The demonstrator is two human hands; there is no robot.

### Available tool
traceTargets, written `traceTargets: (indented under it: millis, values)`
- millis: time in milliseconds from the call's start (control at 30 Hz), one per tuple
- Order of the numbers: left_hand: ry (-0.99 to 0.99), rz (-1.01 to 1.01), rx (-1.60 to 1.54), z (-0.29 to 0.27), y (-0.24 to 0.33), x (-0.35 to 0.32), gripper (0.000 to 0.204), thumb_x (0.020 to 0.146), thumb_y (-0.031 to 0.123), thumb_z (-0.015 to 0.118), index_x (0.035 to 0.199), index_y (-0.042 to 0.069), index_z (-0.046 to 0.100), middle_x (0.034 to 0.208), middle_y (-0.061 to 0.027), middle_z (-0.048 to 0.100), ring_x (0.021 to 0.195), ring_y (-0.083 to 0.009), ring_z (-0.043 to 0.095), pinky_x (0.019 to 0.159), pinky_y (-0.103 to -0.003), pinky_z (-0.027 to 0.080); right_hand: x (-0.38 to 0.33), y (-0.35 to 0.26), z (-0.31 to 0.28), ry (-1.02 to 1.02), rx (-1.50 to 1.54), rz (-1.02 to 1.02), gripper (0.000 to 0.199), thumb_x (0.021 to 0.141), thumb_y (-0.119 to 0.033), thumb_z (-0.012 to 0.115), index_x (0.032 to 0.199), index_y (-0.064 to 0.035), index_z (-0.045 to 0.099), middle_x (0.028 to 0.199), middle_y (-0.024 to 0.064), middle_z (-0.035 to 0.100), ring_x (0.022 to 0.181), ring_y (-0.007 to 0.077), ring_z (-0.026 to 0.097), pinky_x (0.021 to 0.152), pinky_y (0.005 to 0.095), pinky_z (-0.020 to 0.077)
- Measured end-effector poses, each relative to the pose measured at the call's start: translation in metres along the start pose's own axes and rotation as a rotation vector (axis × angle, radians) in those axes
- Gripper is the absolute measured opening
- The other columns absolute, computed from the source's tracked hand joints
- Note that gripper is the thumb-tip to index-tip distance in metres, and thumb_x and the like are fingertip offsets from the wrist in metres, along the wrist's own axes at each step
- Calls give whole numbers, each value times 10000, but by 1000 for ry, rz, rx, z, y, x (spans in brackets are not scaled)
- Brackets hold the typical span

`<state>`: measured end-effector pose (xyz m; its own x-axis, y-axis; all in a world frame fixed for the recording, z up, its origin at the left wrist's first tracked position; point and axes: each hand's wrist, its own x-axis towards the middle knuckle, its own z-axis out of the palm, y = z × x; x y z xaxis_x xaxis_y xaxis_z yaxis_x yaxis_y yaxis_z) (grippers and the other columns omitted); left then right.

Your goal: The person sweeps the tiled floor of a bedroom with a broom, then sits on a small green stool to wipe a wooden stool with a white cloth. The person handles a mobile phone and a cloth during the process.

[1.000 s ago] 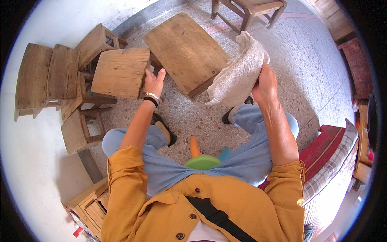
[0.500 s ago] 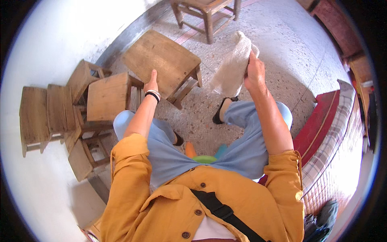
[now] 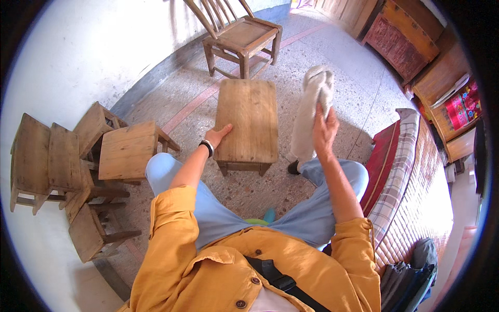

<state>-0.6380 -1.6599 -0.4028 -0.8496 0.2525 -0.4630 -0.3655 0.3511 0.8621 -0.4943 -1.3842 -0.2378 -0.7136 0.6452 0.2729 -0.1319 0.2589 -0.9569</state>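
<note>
A small wooden stool (image 3: 247, 117) stands in front of my knees, its rectangular seat facing up. My left hand (image 3: 218, 136) grips the stool's left edge, thumb over the top and the other fingers mostly hidden. To the right of the stool, my right hand (image 3: 325, 130) is closed around a bunched off-white cloth (image 3: 307, 117). The cloth hangs clear of the seat, with its folded end pointing away from me.
Several wooden stools (image 3: 127, 152) are crowded along the white wall at left. Beyond the held stool is a wooden chair (image 3: 244, 36). A bed with a woven mat (image 3: 416, 208) lies at right, with folded clothes (image 3: 408, 273) on it. Wooden cabinets (image 3: 403, 41) line the far right.
The stool has turned from a slant to nearly straight ahead of me, with my left hand on its left edge. The cloth is now more bunched in my right hand. My view has tilted up.
</note>
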Motion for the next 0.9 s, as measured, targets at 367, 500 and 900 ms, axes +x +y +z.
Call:
traceTargets:
  millis: [367,500,900]
  values:
    - [659,647,492,23,-5,3,530,865,416,541,1216,20,508,1091,-188,558,1044,-342,499,934,-402,372,-35,93,93,-515,-643,-366,233,761,-143,641,925,-4,552,959,197,548,932,399,502,763,468,406]
    - [115,565,166,26,52,-33,558,885,402,545,1246,-17,468,991,-169,533,869,-268,543,803,-355,444,-29,80,84,-486,-462,-182,187,755,-97,628,888,10,551,867,195,553,818,402,533,697,473,414]
    - [-264,369,-377,39,31,-30,381,862,323,629,1084,18,574,884,-41,621,809,-107,585,732,-256,474,-30,-46,76,-416,242,-120,332,928,-94,499,1250,-14,487,1072,25,584,977,100,505,830,244,418]
